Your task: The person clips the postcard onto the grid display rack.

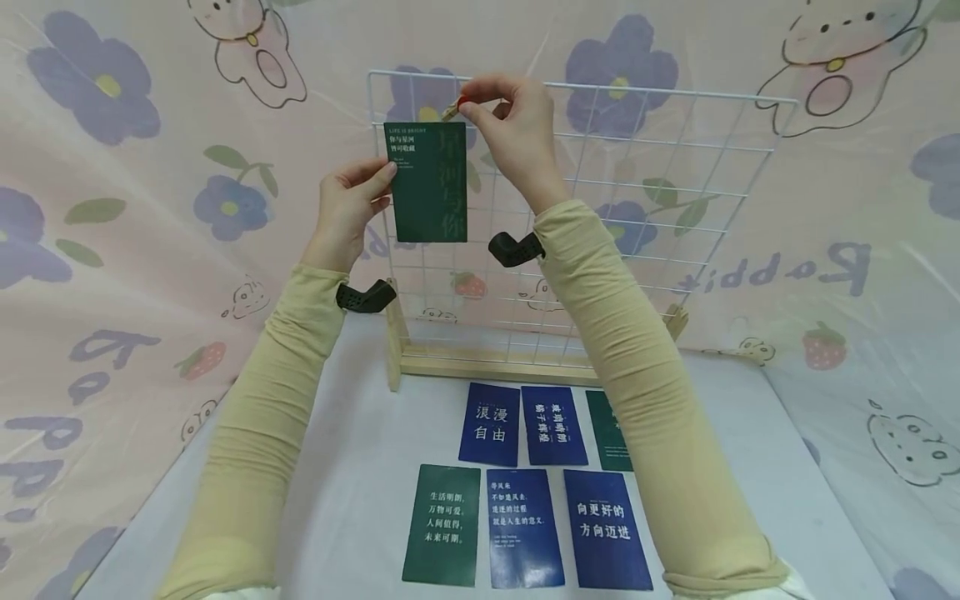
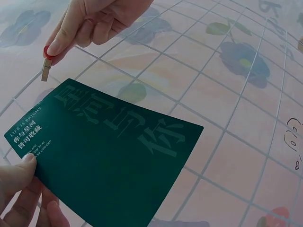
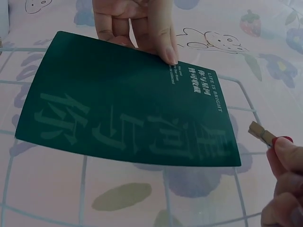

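My left hand (image 1: 350,204) pinches a dark green card (image 1: 427,192) by its left edge, thumb on the printed front. The card hangs upright before the upper left part of a white wire grid (image 1: 585,158). Just above the card, my right hand (image 1: 517,133) pinches a small wooden clothespin (image 1: 451,111) with a red piece at its held end. In the right wrist view the clothespin (image 3: 261,132) points at the card's top edge, a small gap between them. The clothespin's jaws look closed.
The grid stands on a wooden base (image 1: 495,367). On the white table before it lie several cards in two rows, among them a green card (image 1: 441,525) and a blue card (image 1: 609,529). My right sleeve partly covers another green card (image 1: 607,429). A patterned cloth (image 1: 150,208) hangs behind.
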`<state>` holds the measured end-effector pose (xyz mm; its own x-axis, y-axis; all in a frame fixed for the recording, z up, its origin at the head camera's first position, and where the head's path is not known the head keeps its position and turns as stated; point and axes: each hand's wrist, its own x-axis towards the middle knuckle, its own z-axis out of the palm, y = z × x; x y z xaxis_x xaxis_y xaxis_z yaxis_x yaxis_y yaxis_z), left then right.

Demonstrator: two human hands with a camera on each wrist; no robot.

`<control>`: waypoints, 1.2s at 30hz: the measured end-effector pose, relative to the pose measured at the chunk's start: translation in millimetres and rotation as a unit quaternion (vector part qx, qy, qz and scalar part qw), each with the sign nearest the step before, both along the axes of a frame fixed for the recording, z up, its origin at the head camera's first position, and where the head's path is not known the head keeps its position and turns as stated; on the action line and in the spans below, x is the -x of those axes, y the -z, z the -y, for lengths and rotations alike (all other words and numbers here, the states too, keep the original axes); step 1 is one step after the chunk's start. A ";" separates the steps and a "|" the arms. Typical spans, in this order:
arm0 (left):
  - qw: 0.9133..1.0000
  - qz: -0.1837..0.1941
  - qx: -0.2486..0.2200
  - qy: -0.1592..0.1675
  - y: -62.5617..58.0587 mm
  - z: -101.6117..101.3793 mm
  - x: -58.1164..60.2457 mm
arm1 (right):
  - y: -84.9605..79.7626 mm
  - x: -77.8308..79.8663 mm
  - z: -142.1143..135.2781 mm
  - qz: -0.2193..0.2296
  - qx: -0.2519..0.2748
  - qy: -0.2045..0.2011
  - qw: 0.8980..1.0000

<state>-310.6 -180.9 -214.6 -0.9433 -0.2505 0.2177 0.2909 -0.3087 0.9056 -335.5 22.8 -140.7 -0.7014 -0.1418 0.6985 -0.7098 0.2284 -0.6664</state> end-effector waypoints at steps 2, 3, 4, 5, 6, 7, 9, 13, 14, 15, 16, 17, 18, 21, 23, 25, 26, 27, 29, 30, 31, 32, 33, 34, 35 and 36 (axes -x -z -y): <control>1.000 0.002 -0.002 -0.001 -0.5 0.1 0.1 | 1.0 6.1 1.3 -0.006 -0.004 0.007 1.000; 1.000 0.003 -0.003 -0.001 -0.6 0.1 0.5 | 1.0 6.7 2.0 -0.010 -0.006 0.009 1.000; 1.000 0.002 -0.004 -0.003 -0.6 0.1 0.6 | 1.0 7.0 2.7 -0.013 -0.008 0.012 1.000; 1.000 0.003 -0.003 -0.005 -0.6 0.1 0.7 | 1.0 7.1 3.2 -0.016 -0.011 0.015 1.000; 1.000 0.003 -0.002 -0.007 -0.7 0.1 0.8 | 0.9 7.0 3.7 -0.019 -0.013 0.017 1.000; 1.000 0.002 0.000 -0.010 -0.5 -0.1 1.2 | 1.0 6.9 4.1 -0.023 -0.015 0.020 0.999; 1.000 0.000 0.006 -0.017 0.0 -0.5 2.4 | 1.0 6.5 4.7 -0.028 -0.018 0.026 0.999; 0.999 -0.008 0.017 -0.031 0.7 -1.5 4.8 | 0.4 6.1 6.4 -0.030 -0.027 0.039 0.998; 0.999 -0.010 0.019 -0.034 0.9 -1.8 5.2 | 0.1 6.1 7.0 -0.028 -0.032 0.043 0.998; 0.999 -0.014 0.022 -0.037 1.2 -2.0 5.8 | -0.2 6.0 7.7 -0.026 -0.038 0.047 0.998; 0.999 -0.016 0.022 -0.040 1.2 -2.5 6.0 | -0.5 5.9 8.6 -0.024 -0.044 0.051 0.997; 0.999 -0.019 0.023 -0.043 1.4 -3.0 6.2 | -0.9 5.6 9.4 -0.020 -0.051 0.055 0.997; 0.998 -0.021 0.025 -0.046 1.5 -3.5 6.4 | -1.2 5.4 10.4 -0.017 -0.057 0.058 0.997; 0.998 -0.025 0.030 -0.053 0.9 -5.7 5.8 | -2.6 4.5 13.2 -0.014 -0.069 0.066 0.995; 0.998 -0.024 0.030 -0.056 0.2 -7.0 5.3 | -3.6 3.9 15.1 -0.013 -0.076 0.072 0.994; 0.998 -0.023 0.029 -0.058 -0.8 -8.0 4.6 | -4.5 3.4 17.0 -0.017 -0.085 0.077 0.993; 0.997 -0.023 0.030 -0.060 -1.2 -8.4 4.3 | -4.8 3.3 18.0 -0.016 -0.088 0.080 0.993; 0.997 -0.024 0.030 -0.060 -1.6 -8.7 4.1 | -5.2 3.2 18.9 -0.014 -0.089 0.081 0.993; 0.997 -0.024 0.030 -0.062 -2.2 -9.2 3.8 | -5.3 3.3 20.4 -0.014 -0.093 0.084 0.992; 0.997 -0.023 0.030 -0.063 -2.5 -9.3 3.8 | -5.3 3.5 21.1 -0.012 -0.094 0.084 0.992; 0.997 -0.023 0.032 -0.066 -2.7 -9.4 3.8 | -5.2 3.8 21.8 -0.011 -0.095 0.085 0.992; 0.997 -0.024 0.034 -0.069 -2.8 -9.5 4.0 | -5.1 4.3 22.4 -0.009 -0.094 0.084 0.992; 0.997 -0.022 0.032 -0.070 -3.0 -9.4 3.9 | -4.9 4.8 23.0 -0.010 -0.096 0.084 0.992; 0.997 -0.020 0.029 -0.071 -3.0 -9.2 4.0 | -4.6 5.3 23.6 -0.010 -0.097 0.084 0.992; 0.997 -0.019 0.025 -0.073 -2.9 -9.0 4.3 | -4.6 5.9 24.2 -0.007 -0.096 0.082 0.992; 0.997 -0.019 0.022 -0.074 -3.0 -9.0 4.2 | -4.4 6.3 24.8 -0.008 -0.098 0.082 0.992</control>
<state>-314.8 -171.9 -211.7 -0.8878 -0.3753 0.2665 0.3644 -0.2195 0.9050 -341.8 -2.1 -136.2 -0.7155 -0.1596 0.6801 -0.6620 0.4657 -0.5873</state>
